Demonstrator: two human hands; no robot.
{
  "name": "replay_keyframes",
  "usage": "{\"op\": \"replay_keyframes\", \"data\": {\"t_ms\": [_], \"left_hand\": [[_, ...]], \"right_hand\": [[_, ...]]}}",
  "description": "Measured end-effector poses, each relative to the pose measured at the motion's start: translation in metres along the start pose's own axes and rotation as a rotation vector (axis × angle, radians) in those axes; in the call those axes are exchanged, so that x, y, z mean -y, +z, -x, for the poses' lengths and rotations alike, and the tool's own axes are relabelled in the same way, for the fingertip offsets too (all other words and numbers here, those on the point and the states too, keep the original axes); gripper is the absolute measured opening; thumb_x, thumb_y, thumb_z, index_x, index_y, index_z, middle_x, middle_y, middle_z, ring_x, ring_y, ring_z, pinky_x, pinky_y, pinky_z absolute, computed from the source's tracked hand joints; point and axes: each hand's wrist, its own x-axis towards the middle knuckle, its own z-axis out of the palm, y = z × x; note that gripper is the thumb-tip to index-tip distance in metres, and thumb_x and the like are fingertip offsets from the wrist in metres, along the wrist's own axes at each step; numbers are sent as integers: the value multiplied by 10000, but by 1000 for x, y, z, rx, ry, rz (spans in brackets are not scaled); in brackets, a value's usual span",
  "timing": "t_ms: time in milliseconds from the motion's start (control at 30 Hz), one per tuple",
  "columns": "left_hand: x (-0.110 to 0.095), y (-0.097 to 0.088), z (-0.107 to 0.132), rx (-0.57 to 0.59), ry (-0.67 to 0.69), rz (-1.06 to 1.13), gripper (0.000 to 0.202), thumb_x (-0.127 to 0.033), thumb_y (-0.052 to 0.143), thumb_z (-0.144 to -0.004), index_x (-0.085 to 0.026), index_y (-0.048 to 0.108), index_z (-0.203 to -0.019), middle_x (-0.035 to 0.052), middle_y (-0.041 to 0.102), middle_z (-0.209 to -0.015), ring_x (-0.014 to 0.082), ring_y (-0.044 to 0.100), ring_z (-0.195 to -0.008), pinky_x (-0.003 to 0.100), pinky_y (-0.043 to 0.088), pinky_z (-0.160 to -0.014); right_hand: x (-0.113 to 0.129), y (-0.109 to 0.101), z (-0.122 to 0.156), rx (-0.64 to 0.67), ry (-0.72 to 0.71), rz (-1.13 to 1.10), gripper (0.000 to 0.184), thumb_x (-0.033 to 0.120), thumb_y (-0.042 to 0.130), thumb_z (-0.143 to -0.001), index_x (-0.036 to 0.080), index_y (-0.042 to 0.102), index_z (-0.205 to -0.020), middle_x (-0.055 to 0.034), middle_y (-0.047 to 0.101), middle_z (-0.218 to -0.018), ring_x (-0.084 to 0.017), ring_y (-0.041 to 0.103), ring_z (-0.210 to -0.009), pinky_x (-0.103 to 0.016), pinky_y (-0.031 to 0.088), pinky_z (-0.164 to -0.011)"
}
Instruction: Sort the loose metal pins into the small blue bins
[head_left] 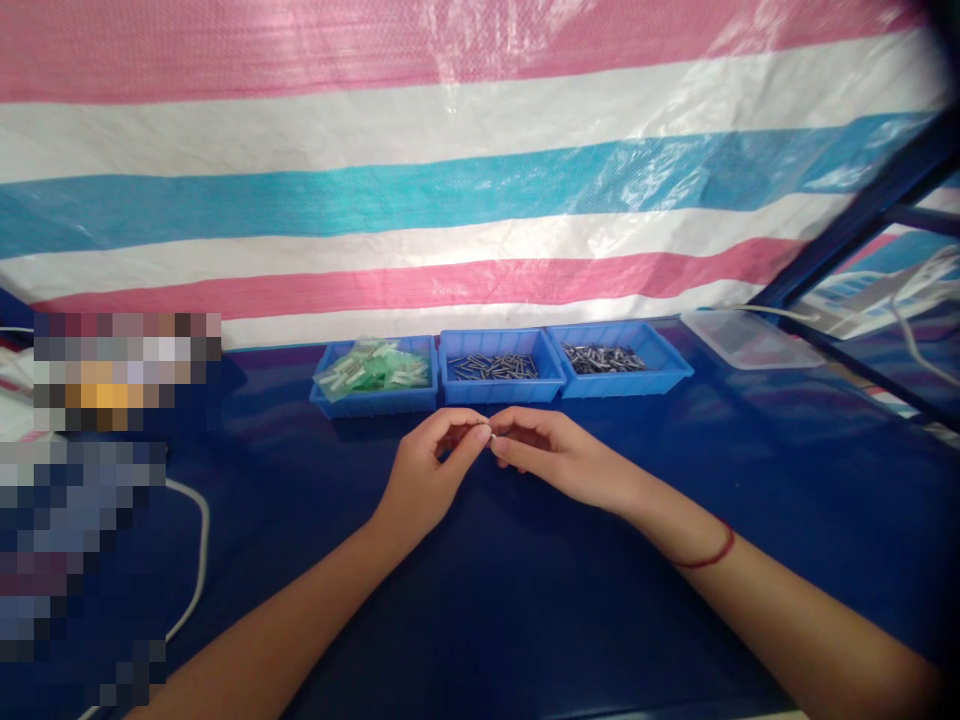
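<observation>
My left hand (431,470) and my right hand (566,455) meet over the blue table, fingertips nearly touching. Both are closed in a pinch around a small shiny piece (492,436), mostly hidden by the fingers, so its kind is unclear. Just beyond the hands stand three blue bins in a row. The left bin (375,403) holds green and clear plastic pieces (379,366). In the middle bin (501,390) lie thin metal pins or screws (495,367). Small metal parts (604,358) fill the back of the right bin (667,370).
A clear plastic lid or tray (750,340) lies right of the bins. Striped plastic sheeting (450,200) hangs behind the table (480,600). A white cable (204,540) curves along the left side, near a blurred-out area. Dark frame bars (847,220) stand at right.
</observation>
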Motion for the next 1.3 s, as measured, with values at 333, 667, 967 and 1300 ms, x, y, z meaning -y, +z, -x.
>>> {"op": "replay_keyframes", "data": {"t_ms": [333, 667, 967, 1300], "left_hand": [[-2, -2, 0, -16, 4, 3, 150, -282, 583, -848, -173, 644, -931, 35, 685, -896, 145, 644, -781, 232, 501, -709], [6, -3, -3, 34, -36, -1, 158, -291, 591, -839, -172, 618, -939, 17, 648, -838, 129, 602, -725, 226, 466, -669], [1, -2, -2, 102, -27, -28, 147, -286, 579, -855, -160, 624, -915, 18, 644, -826, 118, 583, -706, 218, 451, -660], [8, -2, -1, 139, -56, -58, 220, -357, 526, -894, -176, 621, -975, 3, 620, -765, 127, 599, -708, 228, 452, -663]], "right_hand": [[-7, 1, -2, -64, 23, -88, 206, 368, 630, -814, 169, 622, -864, 8, 589, -715, -112, 527, -646, -250, 411, -596], [4, -1, -1, -255, -12, -184, 225, 343, 735, -709, 173, 617, -797, 23, 580, -693, -103, 519, -630, -240, 416, -594], [8, 1, 1, -327, -99, 32, 215, 345, 577, -852, 167, 585, -732, 17, 529, -666, -109, 485, -618, -254, 383, -580], [5, -44, 3, -714, -213, 280, 220, 361, 551, -859, 182, 615, -747, -5, 601, -687, -132, 539, -616, -255, 418, -570]]}}
